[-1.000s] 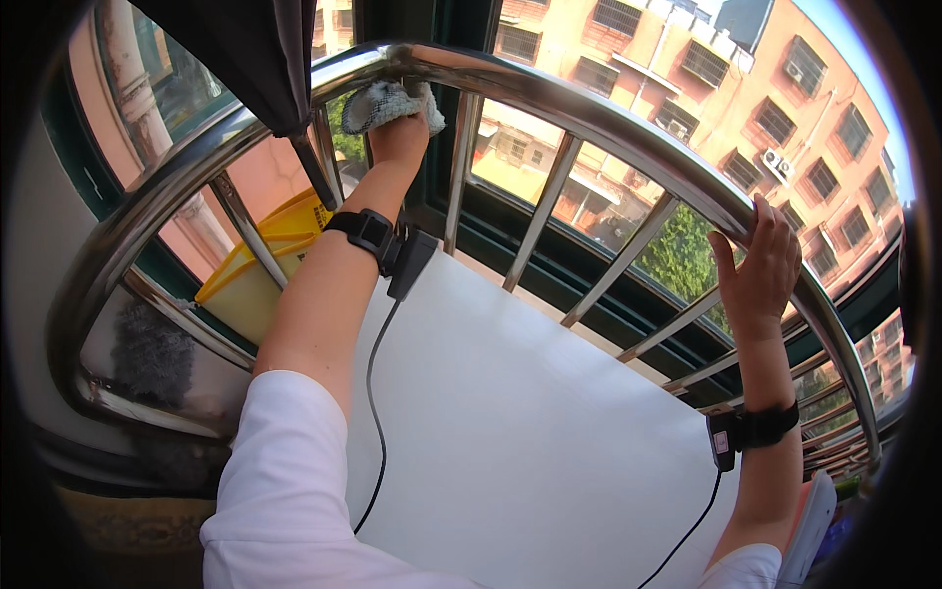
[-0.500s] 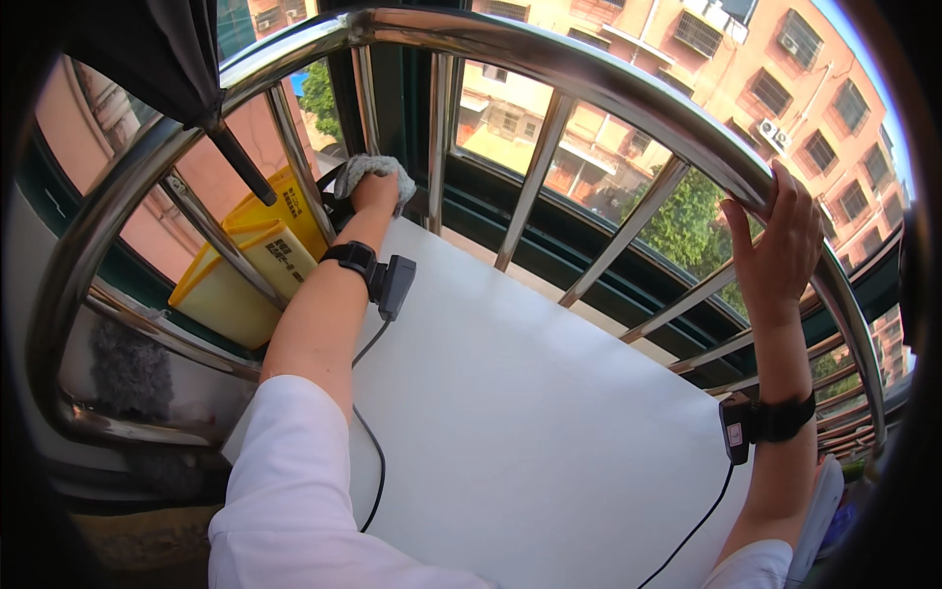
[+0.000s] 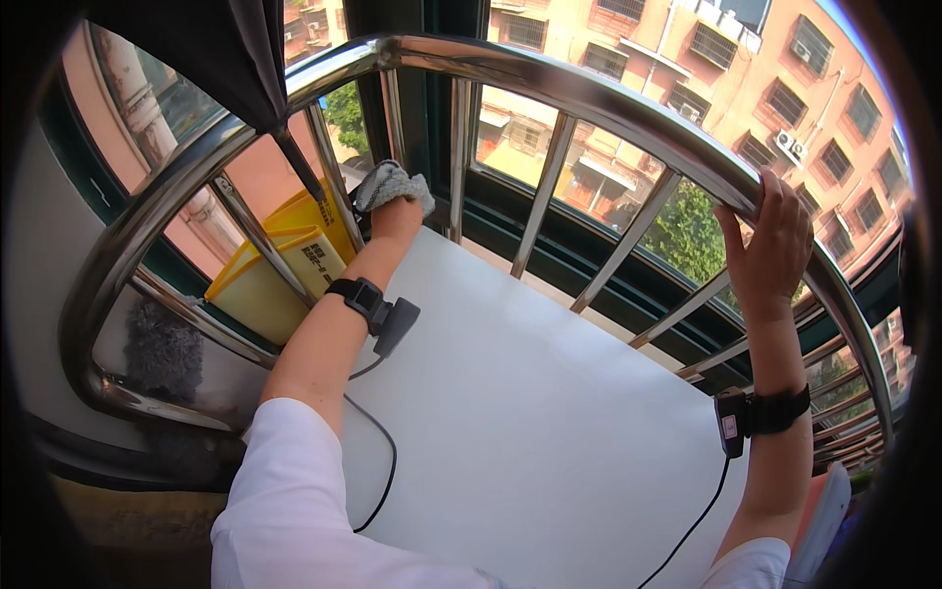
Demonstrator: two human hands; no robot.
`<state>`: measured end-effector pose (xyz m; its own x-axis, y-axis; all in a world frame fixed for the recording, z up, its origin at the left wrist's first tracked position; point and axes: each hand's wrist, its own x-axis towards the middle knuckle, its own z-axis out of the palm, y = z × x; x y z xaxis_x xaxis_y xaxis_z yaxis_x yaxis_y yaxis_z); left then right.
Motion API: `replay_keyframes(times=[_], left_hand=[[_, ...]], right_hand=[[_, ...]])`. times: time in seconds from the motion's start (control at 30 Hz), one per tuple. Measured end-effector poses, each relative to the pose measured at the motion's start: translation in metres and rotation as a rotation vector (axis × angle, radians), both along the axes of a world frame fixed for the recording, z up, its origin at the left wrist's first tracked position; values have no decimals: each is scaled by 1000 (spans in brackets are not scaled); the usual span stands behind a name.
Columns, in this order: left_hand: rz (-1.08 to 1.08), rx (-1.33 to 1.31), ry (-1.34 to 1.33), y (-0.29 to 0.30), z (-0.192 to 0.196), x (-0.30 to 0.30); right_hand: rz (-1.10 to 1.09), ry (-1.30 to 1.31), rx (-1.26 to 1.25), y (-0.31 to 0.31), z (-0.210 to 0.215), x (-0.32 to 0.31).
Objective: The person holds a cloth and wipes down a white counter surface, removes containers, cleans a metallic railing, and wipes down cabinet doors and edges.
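My left hand (image 3: 396, 222) is closed around a crumpled grey cloth (image 3: 385, 185) at the upright metal bars, beside the far left corner of a white flat surface (image 3: 530, 422). Part of the cloth bunches out past the fingers. On the right, my right hand (image 3: 770, 250) lies against the curved metal railing (image 3: 677, 123), fingers stretched over the tube and thumb held apart on the inner side. Each wrist wears a black strap with a small dark device, and a cable runs from each.
A dark folded umbrella (image 3: 211, 59) hangs over the left rail. Yellow bags (image 3: 270, 280) stand outside the bars, near a grey fluffy item (image 3: 164, 350). Dark green window frames and a pink building (image 3: 746, 88) lie beyond. Some items (image 3: 824, 510) sit at the lower right.
My view has shifted, so the railing's left side sits further right and lower. The cloth in my left hand has changed shape slightly. My right hand stays at the railing.
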<state>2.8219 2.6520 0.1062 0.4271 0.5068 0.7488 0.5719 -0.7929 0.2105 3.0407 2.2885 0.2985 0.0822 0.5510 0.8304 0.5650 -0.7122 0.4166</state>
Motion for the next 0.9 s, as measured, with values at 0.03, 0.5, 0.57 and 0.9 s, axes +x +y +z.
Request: replay_keyframes(times=[0.03,0.5,0.57,0.9], left_hand=[[-54,-80,-22,-13,12,-10],[-573,-923,-42,-164,122,-149],[-625,-865,-176,-163,113,-177],[-323,-87,-121,-187,158,-323]], right_hand=[[-15,23,-2,-3,1,-1],[860,1253,-338,102,-67,-219],[863,1218,-332,109,-60,-238],[1322,2104,285,145,-109,-290]])
